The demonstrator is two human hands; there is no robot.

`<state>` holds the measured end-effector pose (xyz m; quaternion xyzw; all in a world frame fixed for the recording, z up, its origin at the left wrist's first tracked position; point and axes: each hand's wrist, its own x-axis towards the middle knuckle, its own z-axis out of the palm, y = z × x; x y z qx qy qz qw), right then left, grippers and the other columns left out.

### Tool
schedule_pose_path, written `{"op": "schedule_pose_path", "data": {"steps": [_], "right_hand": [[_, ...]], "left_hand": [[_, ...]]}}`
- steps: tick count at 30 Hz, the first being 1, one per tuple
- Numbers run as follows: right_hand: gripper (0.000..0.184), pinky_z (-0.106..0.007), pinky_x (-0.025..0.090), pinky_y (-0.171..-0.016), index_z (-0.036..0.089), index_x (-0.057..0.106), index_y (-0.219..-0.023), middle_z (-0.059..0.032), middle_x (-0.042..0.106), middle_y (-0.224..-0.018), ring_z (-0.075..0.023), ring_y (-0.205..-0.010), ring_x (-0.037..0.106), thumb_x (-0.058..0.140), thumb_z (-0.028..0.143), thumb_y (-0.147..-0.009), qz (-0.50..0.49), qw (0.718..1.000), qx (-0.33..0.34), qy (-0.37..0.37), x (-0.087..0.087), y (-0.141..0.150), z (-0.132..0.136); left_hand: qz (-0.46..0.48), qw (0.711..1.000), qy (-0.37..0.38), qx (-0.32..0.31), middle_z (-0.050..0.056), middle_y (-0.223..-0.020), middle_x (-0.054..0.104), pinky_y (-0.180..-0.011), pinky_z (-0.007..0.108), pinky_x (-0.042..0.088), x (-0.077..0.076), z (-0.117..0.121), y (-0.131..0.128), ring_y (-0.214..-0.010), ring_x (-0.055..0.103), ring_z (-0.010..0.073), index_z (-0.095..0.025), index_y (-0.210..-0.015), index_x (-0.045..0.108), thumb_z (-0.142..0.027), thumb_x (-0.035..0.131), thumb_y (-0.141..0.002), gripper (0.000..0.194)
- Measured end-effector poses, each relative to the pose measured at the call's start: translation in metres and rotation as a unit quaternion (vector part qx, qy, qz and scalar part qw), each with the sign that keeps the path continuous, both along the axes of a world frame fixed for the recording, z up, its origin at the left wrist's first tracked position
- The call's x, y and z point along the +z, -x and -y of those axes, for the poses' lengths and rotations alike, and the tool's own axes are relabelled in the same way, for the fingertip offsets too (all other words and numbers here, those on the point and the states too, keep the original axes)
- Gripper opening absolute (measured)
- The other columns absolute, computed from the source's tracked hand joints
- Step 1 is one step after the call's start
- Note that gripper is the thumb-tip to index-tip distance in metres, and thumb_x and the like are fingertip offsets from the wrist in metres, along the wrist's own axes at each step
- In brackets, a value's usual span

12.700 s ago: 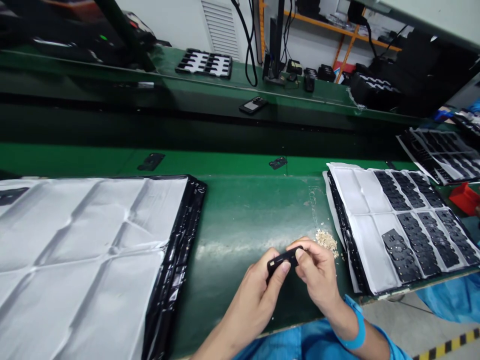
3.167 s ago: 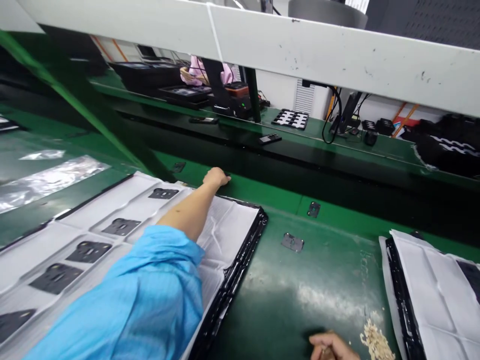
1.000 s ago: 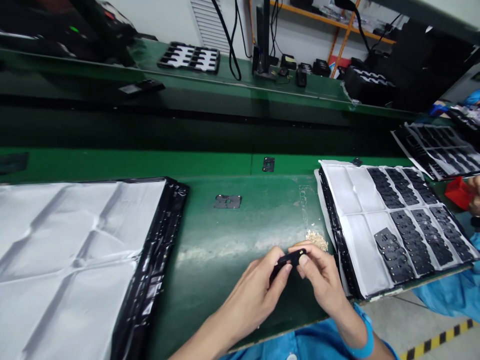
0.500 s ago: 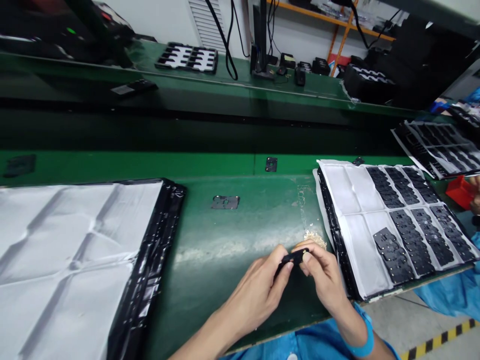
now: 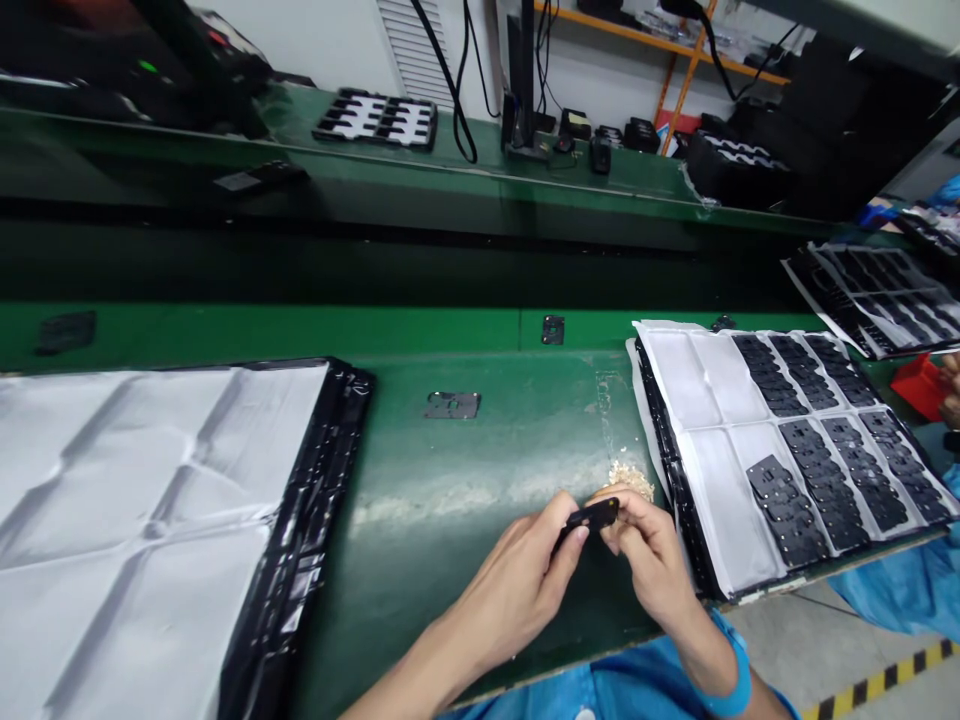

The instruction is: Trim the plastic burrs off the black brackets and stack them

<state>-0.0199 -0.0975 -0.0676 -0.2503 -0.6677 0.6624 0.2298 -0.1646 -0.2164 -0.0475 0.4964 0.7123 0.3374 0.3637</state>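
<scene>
My left hand (image 5: pixel 525 562) pinches a thin black plate (image 5: pixel 592 516), tilted almost edge-on above the green bench (image 5: pixel 480 470). My right hand (image 5: pixel 649 540) is closed at the plate's right end, its index finger curled behind that end and its thumb lower down. The right fingertips are partly hidden, and whether they also hold something small does not show. Just beyond them lies a heap of tiny tan pieces (image 5: pixel 631 480). A flat black cut-out plate (image 5: pixel 453 404) rests alone on the bench farther off.
To the right, a white-lined tray (image 5: pixel 709 372) carries overlapping rows of black plates (image 5: pixel 787 508). A stack with a white top sheet (image 5: pixel 97 460) stands at left. Black parts (image 5: pixel 553 329) lie on a green strip behind. At the right edge, another person's hand (image 5: pixel 951 385) is beside a red bin (image 5: pixel 916 385).
My right thumb has slid down off the plate's end, exposing more of it. Parts on the green strip have shifted right; a dark object on the farther strip has shifted slightly left.
</scene>
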Motion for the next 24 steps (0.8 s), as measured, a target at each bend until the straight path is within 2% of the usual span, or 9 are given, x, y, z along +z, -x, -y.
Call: {"op": "schedule_pose_path", "data": {"steps": [3, 7, 9, 13, 19, 24], "right_hand": [[0.019, -0.028, 0.042, -0.064, 0.021, 0.072, -0.103, -0.0004, 0.058, -0.083, -0.0155, -0.067, 0.050, 0.053, 0.023, -0.100, 0.018, 1.000, 0.015, -0.010, 0.005, -0.004, -0.004], [0.025, -0.030, 0.040, -0.063, 0.021, 0.065, -0.089, -0.0017, 0.056, -0.082, -0.0169, -0.070, 0.051, 0.051, 0.032, -0.107, 0.049, 0.997, -0.010, -0.062, 0.010, -0.006, -0.007], [0.026, -0.029, 0.040, -0.062, 0.021, 0.063, -0.089, -0.0020, 0.055, -0.083, -0.0173, -0.071, 0.052, 0.051, 0.033, -0.108, 0.052, 0.996, -0.007, -0.067, 0.011, -0.006, -0.005], [0.023, -0.029, 0.042, -0.063, 0.021, 0.064, -0.093, -0.0034, 0.057, -0.089, -0.0173, -0.073, 0.053, 0.050, 0.031, -0.108, 0.037, 0.997, -0.003, -0.070, 0.011, -0.007, -0.001], [0.024, -0.028, 0.043, -0.064, 0.021, 0.064, -0.091, -0.0023, 0.056, -0.086, -0.0165, -0.072, 0.053, 0.050, 0.029, -0.108, 0.025, 0.998, -0.007, -0.061, 0.013, -0.007, 0.003], [0.030, -0.028, 0.043, -0.062, 0.020, 0.062, -0.081, -0.0030, 0.055, -0.084, -0.0168, -0.071, 0.054, 0.052, 0.029, -0.107, 0.016, 0.998, -0.034, -0.058, 0.011, -0.004, 0.008]], "left_hand": [[0.017, 1.000, 0.002, -0.004, -0.001, -0.081, 0.059, -0.071, 0.033, 0.044, 0.002, -0.003, 0.001, -0.075, 0.059, 0.0216, -0.026, -0.094, 0.044, -0.038, 0.034, -0.107, 0.020], [0.082, 0.997, -0.003, 0.001, 0.001, -0.093, 0.066, -0.079, 0.033, 0.045, 0.009, -0.004, 0.002, -0.087, 0.062, 0.0221, -0.025, -0.102, 0.054, -0.038, 0.035, -0.108, 0.023], [0.115, 0.993, -0.024, 0.021, 0.001, -0.091, 0.065, -0.079, 0.033, 0.044, 0.009, -0.005, 0.000, -0.087, 0.061, 0.0217, -0.024, -0.097, 0.056, -0.037, 0.032, -0.108, 0.029], [0.158, 0.982, -0.070, 0.073, 0.000, -0.077, 0.055, -0.071, 0.032, 0.039, 0.001, -0.007, -0.005, -0.076, 0.055, 0.0196, -0.023, -0.081, 0.047, -0.037, 0.026, -0.109, 0.038], [0.170, 0.976, -0.100, 0.086, -0.001, -0.074, 0.049, -0.068, 0.031, 0.035, -0.009, -0.009, -0.007, -0.071, 0.047, 0.0175, -0.022, -0.081, 0.046, -0.036, 0.026, -0.110, 0.038], [0.275, 0.950, -0.095, 0.111, -0.001, -0.074, 0.052, -0.063, 0.028, 0.035, -0.012, -0.012, -0.006, -0.066, 0.043, 0.0147, -0.021, -0.080, 0.049, -0.044, 0.032, -0.108, 0.040]]}}
